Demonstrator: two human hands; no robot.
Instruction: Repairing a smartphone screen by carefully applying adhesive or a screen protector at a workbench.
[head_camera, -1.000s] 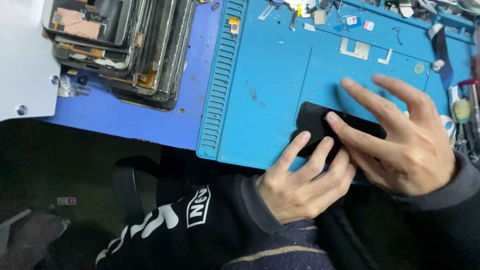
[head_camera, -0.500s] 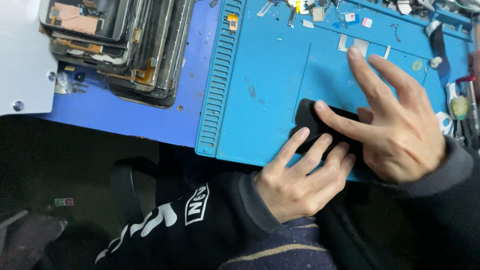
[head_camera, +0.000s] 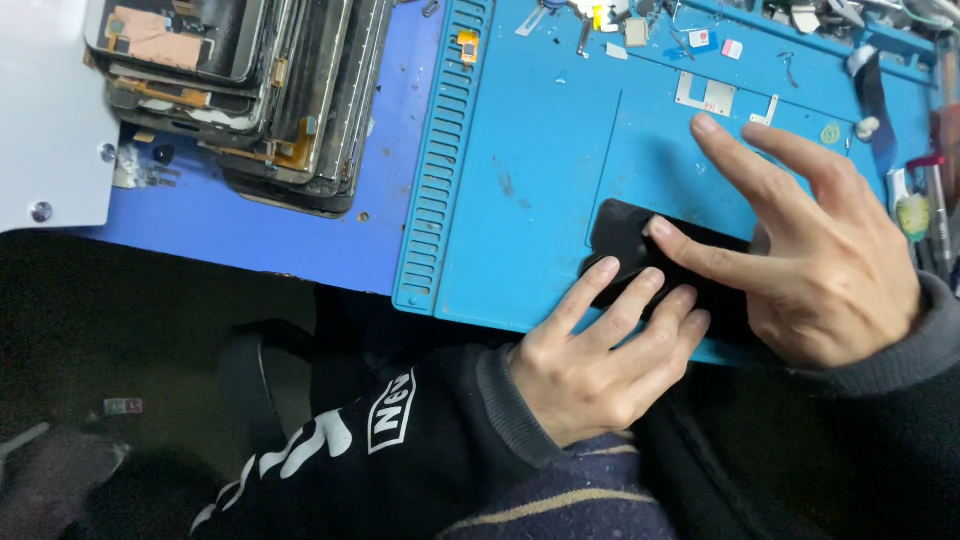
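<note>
- While both hands work it, the black phone-like slab (head_camera: 628, 240) lies flat on the blue work mat (head_camera: 540, 150), at the mat's near edge, just inside the recessed panel.
- Left hand (head_camera: 600, 365): fingers fanned, tips resting on the slab's near edge, palm off the mat toward the body. Grip is spread flat, pinching nothing.
- Right hand (head_camera: 810, 250): index tip pressed on the slab's top face; the other fingers lifted and splayed over the mat. Also spread, not pinching; the thumb is hidden, so can't tell if it touches.
- Slab's right part is covered by the right hand, so its full outline can't be seen.
- To do this well, imo: keep pressure even & straight down w/ fingertip pads, not nails; let the left fingers brace the edge so the slab doesn't slide off the mat's front lip.
- Work the pressing finger slowly along the face rather than jabbing one spot; a thin panel probably flexes or cracks under point load.
- Watch the loose bits: small metal plates (head_camera: 708, 95) just beyond the right fingers, screws & scraps (head_camera: 640, 30) along the mat's far edge. Keep sleeves clear of them.
- Stack of stripped phone frames (head_camera: 250, 90) sits well apart at the far left on the bench (head_camera: 230, 225); tools (head_camera: 925, 205) lie just beside the right wrist.
</note>
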